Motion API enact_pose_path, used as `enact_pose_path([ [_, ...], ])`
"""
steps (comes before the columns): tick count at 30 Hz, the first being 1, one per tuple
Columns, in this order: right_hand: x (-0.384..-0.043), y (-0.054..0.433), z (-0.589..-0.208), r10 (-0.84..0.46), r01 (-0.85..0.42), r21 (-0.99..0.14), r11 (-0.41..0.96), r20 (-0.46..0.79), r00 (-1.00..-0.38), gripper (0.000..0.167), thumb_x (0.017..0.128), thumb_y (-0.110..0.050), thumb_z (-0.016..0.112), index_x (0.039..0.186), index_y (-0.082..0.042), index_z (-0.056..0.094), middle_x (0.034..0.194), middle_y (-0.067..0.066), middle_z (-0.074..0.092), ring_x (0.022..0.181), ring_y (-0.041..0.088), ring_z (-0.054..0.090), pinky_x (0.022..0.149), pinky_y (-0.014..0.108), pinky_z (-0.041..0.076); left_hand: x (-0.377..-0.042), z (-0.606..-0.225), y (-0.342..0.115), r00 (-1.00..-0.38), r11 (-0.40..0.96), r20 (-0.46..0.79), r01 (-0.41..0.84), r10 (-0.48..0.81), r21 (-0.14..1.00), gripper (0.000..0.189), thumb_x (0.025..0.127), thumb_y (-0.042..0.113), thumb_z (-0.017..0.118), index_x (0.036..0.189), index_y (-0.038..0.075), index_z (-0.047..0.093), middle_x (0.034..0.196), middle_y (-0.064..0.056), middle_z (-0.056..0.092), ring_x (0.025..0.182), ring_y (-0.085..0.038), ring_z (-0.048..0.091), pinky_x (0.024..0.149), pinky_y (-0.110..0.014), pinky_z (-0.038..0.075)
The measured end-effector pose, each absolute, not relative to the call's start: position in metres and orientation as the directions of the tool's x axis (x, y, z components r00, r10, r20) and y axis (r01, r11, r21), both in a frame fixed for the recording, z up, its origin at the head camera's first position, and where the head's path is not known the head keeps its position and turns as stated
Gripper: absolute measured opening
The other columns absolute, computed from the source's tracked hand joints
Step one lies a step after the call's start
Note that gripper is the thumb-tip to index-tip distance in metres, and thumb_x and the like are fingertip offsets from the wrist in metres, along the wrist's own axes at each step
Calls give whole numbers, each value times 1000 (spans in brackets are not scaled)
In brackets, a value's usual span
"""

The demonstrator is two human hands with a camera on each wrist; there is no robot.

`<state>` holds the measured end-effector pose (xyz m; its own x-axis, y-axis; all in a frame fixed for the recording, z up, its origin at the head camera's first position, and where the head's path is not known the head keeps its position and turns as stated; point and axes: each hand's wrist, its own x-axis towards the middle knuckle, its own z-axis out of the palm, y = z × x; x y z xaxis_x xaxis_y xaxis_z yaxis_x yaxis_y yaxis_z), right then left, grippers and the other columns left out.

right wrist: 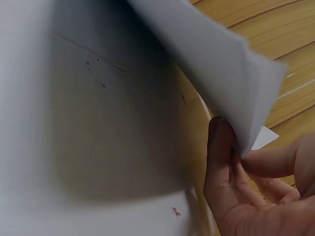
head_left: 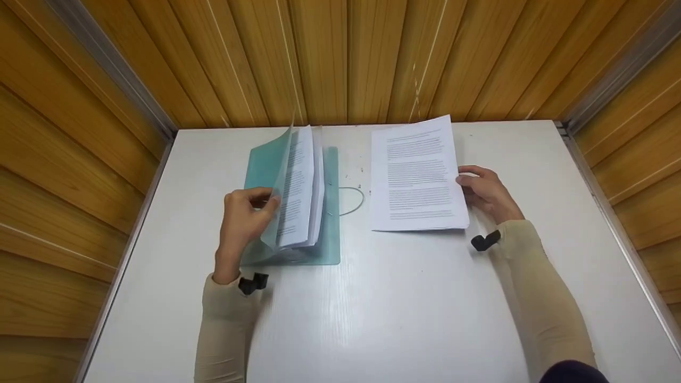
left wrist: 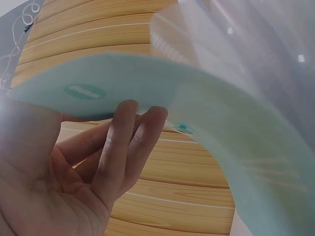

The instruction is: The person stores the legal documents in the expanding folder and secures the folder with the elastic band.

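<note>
My left hand [head_left: 246,215] pinches the free edge of a translucent green folder cover [left wrist: 133,81] between thumb and fingers, and the cover bends upward. Inside the folder [head_left: 334,234], printed sheets [head_left: 300,197] in clear sleeves stand tilted up next to the cover. An elastic loop [head_left: 363,199] sticks out from the folder's right side. To the right, my right hand [head_left: 487,192] pinches the right edge of a stack of printed papers [head_left: 420,175], thumb on top and fingers beneath. In the right wrist view the stack [right wrist: 226,64] is raised off the table along that edge.
The white table [head_left: 383,314] bears small dark marks between folder and papers. Wood-patterned panels [head_left: 319,58] rise behind it and at both sides. Each wrist carries a small black camera mount. A white cable [left wrist: 24,22] hangs at the upper left of the left wrist view.
</note>
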<state>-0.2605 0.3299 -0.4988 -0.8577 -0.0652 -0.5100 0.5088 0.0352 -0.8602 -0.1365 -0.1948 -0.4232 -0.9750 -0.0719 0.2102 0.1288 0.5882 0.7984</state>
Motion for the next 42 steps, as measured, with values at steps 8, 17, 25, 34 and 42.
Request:
enact_pose_path([
  [8,-250,336,-499,-106,503,-858,-104,-493,-864,49,107,-5,61,154,-6,44,104,-2,77,95,13,74,83,29,59,-137,-423,-195,-977,585,200,117,-79,802,24,95,8,72,115,-3,81,106,-18,81,88,-30,77,83,-47,62],
  [17,-243,330,-496,-122,481,-867,-131,-467,-876,41,107,-6,60,147,-7,49,105,-1,77,95,13,74,82,29,59,-136,-422,-196,-979,582,189,113,-72,806,24,96,9,73,116,-2,81,108,-17,81,88,-29,77,84,-46,62],
  [25,-236,315,-500,-153,431,-896,-109,-414,-898,40,107,-6,61,146,-2,51,104,-2,78,93,13,75,80,27,59,-135,-422,-199,-979,583,189,114,-71,805,24,95,9,73,116,0,82,107,-16,81,88,-28,77,80,-37,60],
  [34,-234,294,-504,-179,415,-907,-68,-398,-900,42,107,-7,61,147,1,50,109,0,76,96,15,74,81,27,59,-134,-421,-200,-980,582,183,104,-77,806,24,95,9,73,116,-1,82,108,-17,81,89,-29,77,80,-36,59],
  [42,-234,278,-504,-204,402,-913,-60,-383,-901,42,107,-5,61,147,2,50,107,-1,76,94,14,73,80,26,59,-134,-421,-200,-981,579,181,106,-74,808,23,95,9,73,115,0,82,108,-16,81,88,-28,77,79,-34,58],
])
